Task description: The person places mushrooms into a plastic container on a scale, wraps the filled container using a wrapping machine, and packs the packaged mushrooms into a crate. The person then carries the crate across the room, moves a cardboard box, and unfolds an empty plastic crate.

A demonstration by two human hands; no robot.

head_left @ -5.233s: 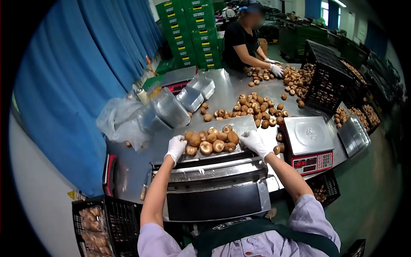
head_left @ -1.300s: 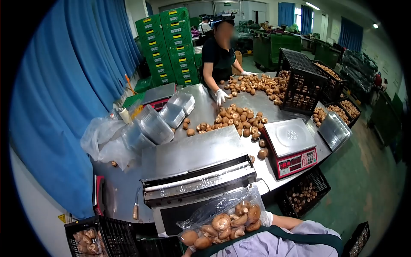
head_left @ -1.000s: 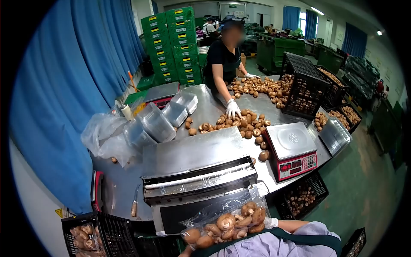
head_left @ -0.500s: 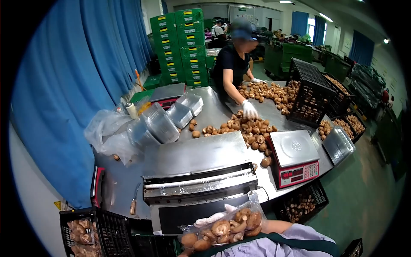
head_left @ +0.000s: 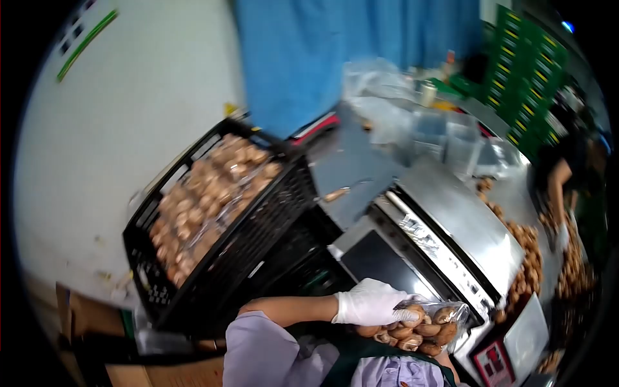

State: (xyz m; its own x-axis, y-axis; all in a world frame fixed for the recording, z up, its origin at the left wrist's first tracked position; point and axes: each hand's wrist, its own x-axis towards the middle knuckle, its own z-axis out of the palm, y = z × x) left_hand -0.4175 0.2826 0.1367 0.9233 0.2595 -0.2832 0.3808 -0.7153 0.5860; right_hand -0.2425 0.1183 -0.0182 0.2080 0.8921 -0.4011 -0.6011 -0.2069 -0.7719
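My left hand (head_left: 371, 303), in a white glove, reaches across from the left and grips a film-wrapped pack of mushrooms (head_left: 425, 330) by its left end. The pack is held in front of my body, with brown caps and pale gills showing through the clear film. Of my right arm only a bit of forearm (head_left: 448, 366) shows below the pack; its hand is hidden behind it. Just beyond the pack stands the metal film-wrapping machine (head_left: 458, 219). To the left, a black crate (head_left: 258, 238) holds several wrapped mushroom packs (head_left: 213, 200).
A knife (head_left: 338, 193) lies on the metal table (head_left: 348, 155). Empty clear trays (head_left: 445, 138) and a plastic bag (head_left: 380, 109) are farther back. Loose mushrooms (head_left: 525, 258), a red scale (head_left: 496, 361) and a co-worker (head_left: 564, 171) are at right, blurred.
My view has swung left, bringing the crate of wrapped packs fully into sight. The mushroom pack is still held near my body, and my left forearm now shows.
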